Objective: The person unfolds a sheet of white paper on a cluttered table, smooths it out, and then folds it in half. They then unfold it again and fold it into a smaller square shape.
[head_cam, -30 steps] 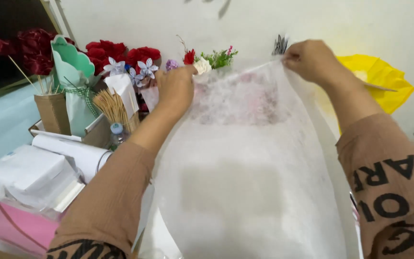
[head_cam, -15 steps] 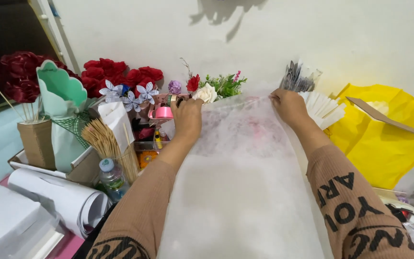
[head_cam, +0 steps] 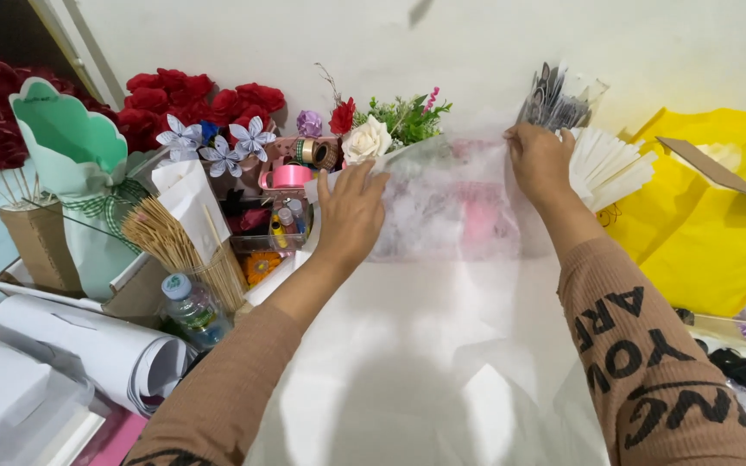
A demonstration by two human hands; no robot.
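The left hand (head_cam: pixel 351 211) and the right hand (head_cam: pixel 541 160) were spread well apart, each pinching an upper corner of a sheer white wrapping sheet (head_cam: pixel 442 345), which stretched between them and draped down toward the person. Just beyond the left hand's fingertips stood a cream rose (head_cam: pixel 364 140) and ribbon rolls (head_cam: pixel 291 175). Beside the right hand fanned white paper strips (head_cam: pixel 610 168); a yellow sheet (head_cam: pixel 710 233) lay farther right.

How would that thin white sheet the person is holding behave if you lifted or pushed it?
The white sheet probably flops: it drapes in soft folds below the left hand and right hand. It looks very light, since things behind show through its top. It likely creases or tears easily.
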